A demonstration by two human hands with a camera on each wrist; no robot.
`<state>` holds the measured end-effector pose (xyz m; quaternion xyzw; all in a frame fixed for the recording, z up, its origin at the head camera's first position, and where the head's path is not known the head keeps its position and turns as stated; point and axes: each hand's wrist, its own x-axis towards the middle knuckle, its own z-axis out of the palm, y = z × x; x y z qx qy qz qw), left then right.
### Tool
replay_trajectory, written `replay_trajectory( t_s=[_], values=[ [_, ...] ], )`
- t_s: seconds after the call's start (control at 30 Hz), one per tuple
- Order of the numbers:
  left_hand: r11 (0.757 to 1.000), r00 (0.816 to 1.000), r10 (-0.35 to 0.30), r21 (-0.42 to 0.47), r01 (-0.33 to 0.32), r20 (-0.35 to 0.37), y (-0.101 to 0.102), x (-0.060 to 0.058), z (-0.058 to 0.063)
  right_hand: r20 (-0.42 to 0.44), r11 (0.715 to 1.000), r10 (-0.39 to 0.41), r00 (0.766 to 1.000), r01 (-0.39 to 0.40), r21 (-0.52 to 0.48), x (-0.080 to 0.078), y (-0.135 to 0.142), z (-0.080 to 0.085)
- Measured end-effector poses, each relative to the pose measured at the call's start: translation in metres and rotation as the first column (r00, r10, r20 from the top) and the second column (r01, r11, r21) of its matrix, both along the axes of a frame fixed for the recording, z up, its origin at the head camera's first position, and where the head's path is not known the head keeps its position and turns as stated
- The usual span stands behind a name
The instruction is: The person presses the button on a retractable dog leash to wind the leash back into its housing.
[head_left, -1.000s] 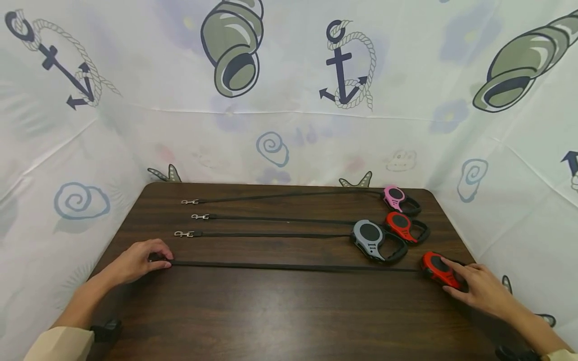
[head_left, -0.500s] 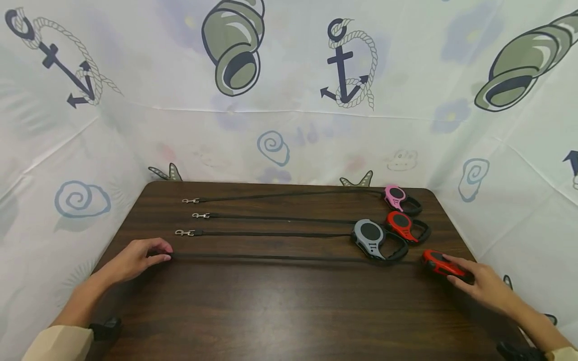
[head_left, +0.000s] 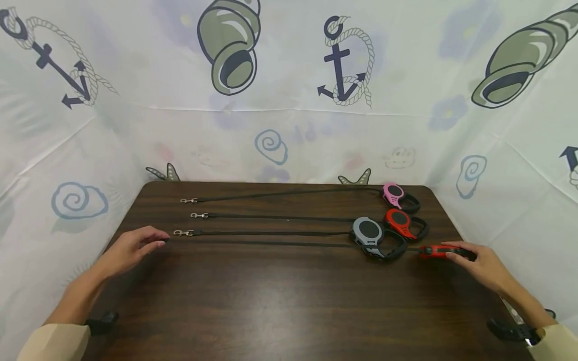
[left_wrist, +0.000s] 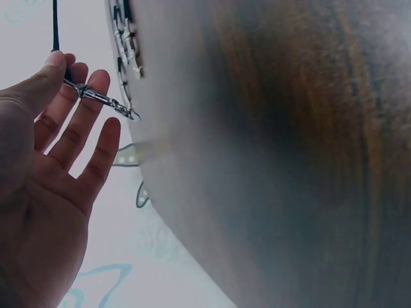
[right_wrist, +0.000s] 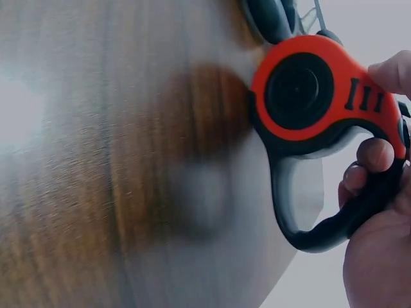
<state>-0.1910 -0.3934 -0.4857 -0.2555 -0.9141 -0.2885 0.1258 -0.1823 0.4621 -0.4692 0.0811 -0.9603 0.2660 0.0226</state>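
Right wrist view: one red retractable leash (right_wrist: 298, 86), held in your right hand (right_wrist: 385, 237). Red face, round black centre, three black bars near the grip, black loop handle. Your thumb presses the red face; your fingers curl round the handle through the loop. Position: near the right edge of the table (head_left: 289, 296), just right of the grey leash (head_left: 367, 230), case turned on edge; contact with the wood cannot be told.

Item: black cord (head_left: 271, 243), running straight from that case to your left hand (left_wrist: 58, 205), crossing the grey leash. Your left thumb and a fingertip pinch its end, other fingers spread. Fitted: one silver metal clip (left_wrist: 99, 98), projecting past the pinch.

Also laid out: second red leash (head_left: 398, 218) and pink leash (head_left: 394, 190), set behind the grey, their cords stretched leftward.

Surface: dark brown wood grain, rounded far corners, pale glare toward the near middle. Room: white cloth (head_left: 293, 140) behind and at both sides, printed with anchors, shells, starfish, blue spirals. Cream sleeves (head_left: 54, 346) on your arms.
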Motion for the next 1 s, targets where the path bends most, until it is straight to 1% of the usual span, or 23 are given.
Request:
replay_trajectory(
  t_s=[0.1,0.27,0.37,0.5,0.57,0.6,0.63,0.67,0.7,0.77,0.8,0.83,0.87,0.93,1.0],
  values=[
    [1.000,1.000,-0.010,0.013,0.010,-0.018,-0.001,-0.001,0.003,0.032,1.000,-0.005,0.999,0.006,-0.028,-0.004,0.001,0.001],
    [0.999,1.000,-0.008,0.043,0.009,-0.020,-0.003,-0.001,0.006,0.031,0.992,0.030,0.999,-0.026,-0.126,-0.011,0.005,0.007],
    [0.999,1.000,0.011,0.045,-0.011,0.002,-0.004,0.001,0.007,0.035,0.984,0.053,0.998,-0.047,-0.170,-0.015,0.007,0.015],
    [0.998,0.998,0.048,0.038,-0.049,0.027,-0.007,0.003,0.008,0.026,0.973,0.061,0.998,-0.054,-0.223,-0.024,0.006,0.023],
    [0.997,0.997,0.064,0.042,-0.065,0.030,-0.009,0.003,0.009,0.014,0.956,0.072,0.997,-0.065,-0.285,-0.030,0.005,0.024],
    [0.997,0.997,0.070,0.043,-0.071,0.032,-0.010,0.002,0.010,0.012,0.936,0.089,0.996,-0.080,-0.344,-0.032,0.005,0.024],
    [0.996,0.997,0.072,0.047,-0.074,0.030,-0.010,0.001,0.011,0.009,0.899,0.113,0.993,-0.099,-0.426,-0.035,0.004,0.024],
    [0.996,0.997,0.075,0.049,-0.077,0.033,-0.010,0.000,0.013,0.015,0.848,0.143,0.990,-0.115,-0.518,-0.037,0.004,0.024],
    [0.996,0.997,0.074,0.055,-0.076,0.034,-0.010,-0.001,0.015,0.015,0.790,0.175,0.984,-0.132,-0.599,-0.039,0.005,0.024],
    [0.995,0.996,0.079,0.056,-0.081,0.036,-0.009,-0.004,0.019,0.010,0.656,0.232,0.973,-0.149,-0.740,-0.043,0.005,0.024],
    [0.995,0.996,0.079,0.056,-0.081,0.033,-0.009,-0.006,0.020,0.012,0.600,0.254,0.967,-0.148,-0.786,-0.044,0.005,0.024],
    [0.995,0.997,0.078,0.056,-0.080,0.029,-0.009,-0.007,0.021,0.010,0.561,0.264,0.964,-0.145,-0.815,-0.046,0.005,0.025],
    [0.995,0.997,0.078,0.053,-0.080,0.027,-0.009,-0.008,0.023,0.011,0.542,0.269,0.963,-0.142,-0.828,-0.047,0.005,0.025],
    [0.996,0.997,0.076,0.051,-0.077,0.019,-0.008,-0.011,0.025,0.011,0.525,0.270,0.963,-0.138,-0.840,-0.049,0.005,0.026],
    [0.996,0.997,0.070,0.052,-0.071,0.018,-0.008,-0.013,0.027,0.008,0.516,0.272,0.962,-0.139,-0.845,-0.050,0.005,0.026]
  ],
)
